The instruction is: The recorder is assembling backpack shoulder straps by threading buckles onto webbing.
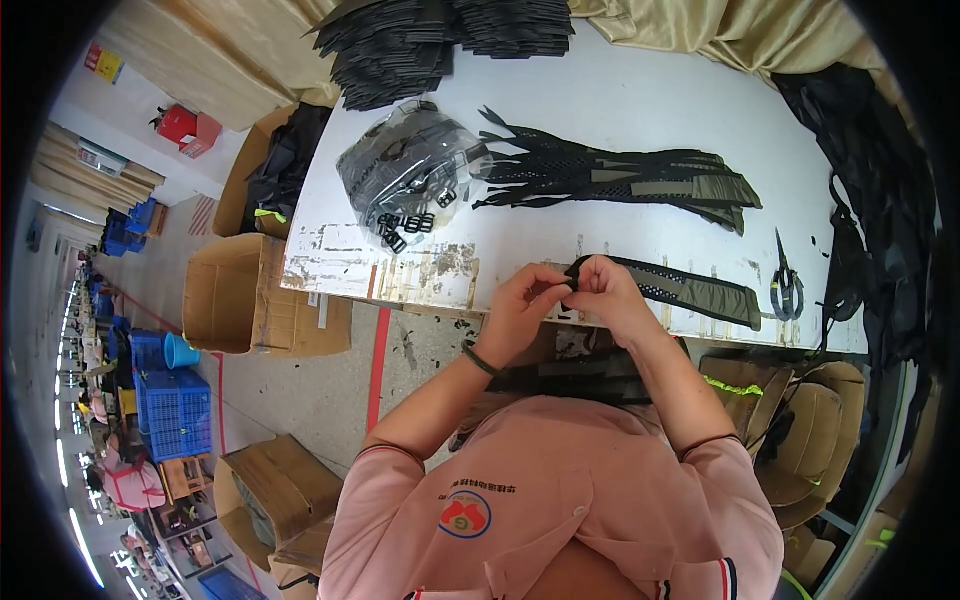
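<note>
At the table's near edge, my left hand and my right hand meet, fingers pinched on the narrow end of a black mesh strap. The strap's wide olive end lies flat on the table to the right. A small dark piece shows between my fingertips; whether it is a buckle I cannot make out. Farther back lies a fanned bundle of similar straps. Left of that bundle sits a clear plastic bag of black plastic buckles, with several loose buckles at its near side.
Scissors lie at the table's right. Stacks of black pieces stand at the back of the white table. Black fabric hangs at the right edge. Cardboard boxes and blue crates stand on the floor to the left.
</note>
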Demonstrator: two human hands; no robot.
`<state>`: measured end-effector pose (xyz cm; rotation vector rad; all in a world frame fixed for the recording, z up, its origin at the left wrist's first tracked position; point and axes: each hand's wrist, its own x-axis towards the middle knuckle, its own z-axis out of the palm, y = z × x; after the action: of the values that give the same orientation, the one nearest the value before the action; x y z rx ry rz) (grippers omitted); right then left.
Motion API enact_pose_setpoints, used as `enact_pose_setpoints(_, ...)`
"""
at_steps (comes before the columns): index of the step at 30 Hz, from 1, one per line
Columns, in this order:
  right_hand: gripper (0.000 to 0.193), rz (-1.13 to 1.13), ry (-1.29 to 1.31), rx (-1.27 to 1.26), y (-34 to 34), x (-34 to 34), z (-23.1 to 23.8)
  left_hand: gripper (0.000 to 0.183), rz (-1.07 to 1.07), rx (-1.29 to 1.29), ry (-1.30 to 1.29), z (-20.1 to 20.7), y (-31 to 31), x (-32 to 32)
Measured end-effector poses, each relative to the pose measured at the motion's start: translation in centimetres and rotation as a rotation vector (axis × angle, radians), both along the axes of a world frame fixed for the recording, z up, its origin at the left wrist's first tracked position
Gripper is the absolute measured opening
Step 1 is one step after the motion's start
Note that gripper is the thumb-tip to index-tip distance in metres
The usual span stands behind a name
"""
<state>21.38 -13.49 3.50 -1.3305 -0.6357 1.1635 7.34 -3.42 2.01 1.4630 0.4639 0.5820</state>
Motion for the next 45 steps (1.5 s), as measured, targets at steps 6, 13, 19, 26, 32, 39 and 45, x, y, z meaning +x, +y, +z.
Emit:
enact_pose_setpoints(6, 0.019, -0.103, 0.274, 0.164, -0.6, -0.3, -0.7, 0.016, -0.1, 0.129, -0.192, -0.5, 0.0, 0.1)
enact_pose_setpoints(13, 0.007, 0.018, 0.256, 0.044, -0.7, 0.9, 1.7, 0.025, -0.121, 0.38, -0.105, 0.6, 0.5, -0.2)
enact_pose_setpoints(19, 0.011, 0.186, -0.45, -0.021, -0.7, 1.5, 2.1, 0.019, -0.2, 0.327, -0.067, -0.1, 0.1, -0.7)
enact_pose_setpoints(26, 0.012, 0.192, -0.462, -0.101, 2.0, 8.6, 0.0, 0.014, -0.466, -0.843, 0.098, -0.5, 1.2, -8.0)
enact_pose_setpoints(32, 0.026, -0.068, -1.578, 0.048, 5.9, 12.0, -2.8, 0.032, -0.097, 0.843, 0.665, -1.1, 4.4, -12.5)
enact_pose_setpoints(39, 0.018, 0.18, -1.494, -0.077, 5.0, 9.2, 1.0, 0.037, 0.124, 1.124, 0.279, 1.4, 5.1, -1.1)
enact_pose_setpoints(45, 0.018, 0.301, -0.833, -0.088, 1.6, 8.6, 1.2, 0.017, -0.305, 0.78, 0.51, 0.3, 6.9, 0.5)
